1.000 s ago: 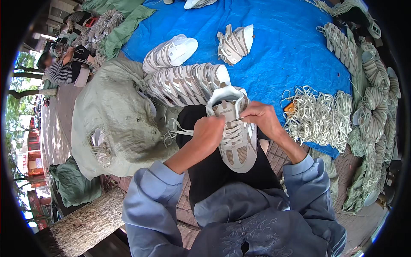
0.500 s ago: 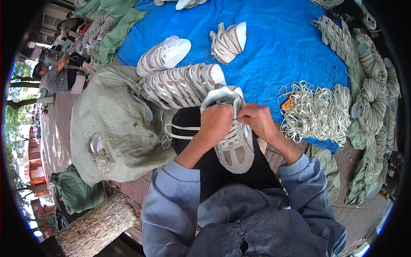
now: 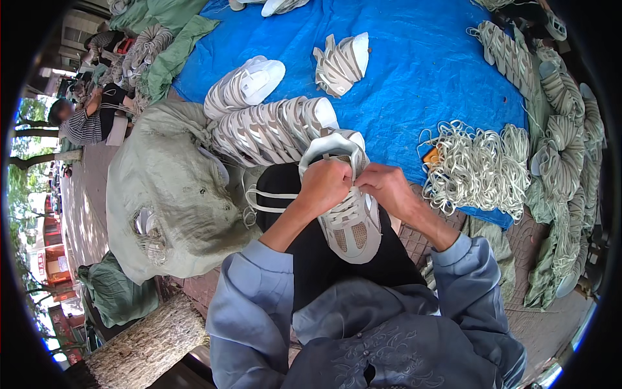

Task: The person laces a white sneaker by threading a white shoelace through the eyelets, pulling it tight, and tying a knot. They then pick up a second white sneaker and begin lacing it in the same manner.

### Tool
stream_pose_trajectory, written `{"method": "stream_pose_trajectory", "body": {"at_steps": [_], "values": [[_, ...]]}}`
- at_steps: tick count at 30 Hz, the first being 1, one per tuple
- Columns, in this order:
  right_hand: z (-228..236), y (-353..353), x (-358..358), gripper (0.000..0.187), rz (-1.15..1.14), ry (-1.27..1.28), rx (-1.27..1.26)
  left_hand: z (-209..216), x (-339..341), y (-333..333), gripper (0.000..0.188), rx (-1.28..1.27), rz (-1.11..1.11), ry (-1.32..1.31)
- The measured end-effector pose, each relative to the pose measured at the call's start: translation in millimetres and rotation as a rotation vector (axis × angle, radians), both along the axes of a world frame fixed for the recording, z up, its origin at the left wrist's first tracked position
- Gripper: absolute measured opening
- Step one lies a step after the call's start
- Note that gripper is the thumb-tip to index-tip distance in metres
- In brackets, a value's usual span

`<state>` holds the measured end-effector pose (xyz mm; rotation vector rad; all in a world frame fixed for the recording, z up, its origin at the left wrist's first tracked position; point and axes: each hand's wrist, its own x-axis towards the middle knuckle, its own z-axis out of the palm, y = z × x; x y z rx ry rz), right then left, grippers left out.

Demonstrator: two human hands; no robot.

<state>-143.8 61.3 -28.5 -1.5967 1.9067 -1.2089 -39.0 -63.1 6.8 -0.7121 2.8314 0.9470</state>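
A beige and white sneaker (image 3: 353, 236) rests on my lap, its toe pointing toward me and its opening away. My left hand (image 3: 326, 185) is closed over the upper part of the lacing, pinching the shoelace (image 3: 269, 202), which trails in a white loop to the left. Against the other side of the eyelets, my right hand (image 3: 387, 185) is pinched at the lace too. The fingertips of both hands nearly meet over the tongue, so the eyelet between them is hidden. Lower down, laces cross the front of the sneaker.
On a blue tarp (image 3: 421, 71) lie a row of nested sneaker uppers (image 3: 265, 133), smaller stacks, and a pile of white laces (image 3: 479, 168) with an orange item. A bulging pale sack (image 3: 175, 194) stands at left. More bundled uppers (image 3: 560, 149) line the right. A person (image 3: 84, 123) sits far left.
My right hand has closed in slightly toward my left at the eyelets. The sneaker and both hands sit a little further left in view.
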Motion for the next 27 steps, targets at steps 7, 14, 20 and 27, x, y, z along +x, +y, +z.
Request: {"method": "stream_pose_trajectory", "body": {"at_steps": [7, 14, 20, 27], "values": [[-7, -10, 7, 0.024, -0.095, 0.045, -0.195, -4, -4, -5, 0.010, 0.050, -0.007, -0.069], [0, -7, -12, 0.057, -0.050, -0.299, 0.066, 2, -17, -16, 0.011, 0.145, -0.197, -0.282], [-8, -11, -17, 0.057, 0.055, -0.246, 0.031, 27, 7, -27, 0.012, 0.182, -0.279, -0.277], [17, -15, -19, 0.044, 0.003, 0.058, -0.161, 118, 98, -26, 0.009, 1.240, 0.331, 0.430]]}}
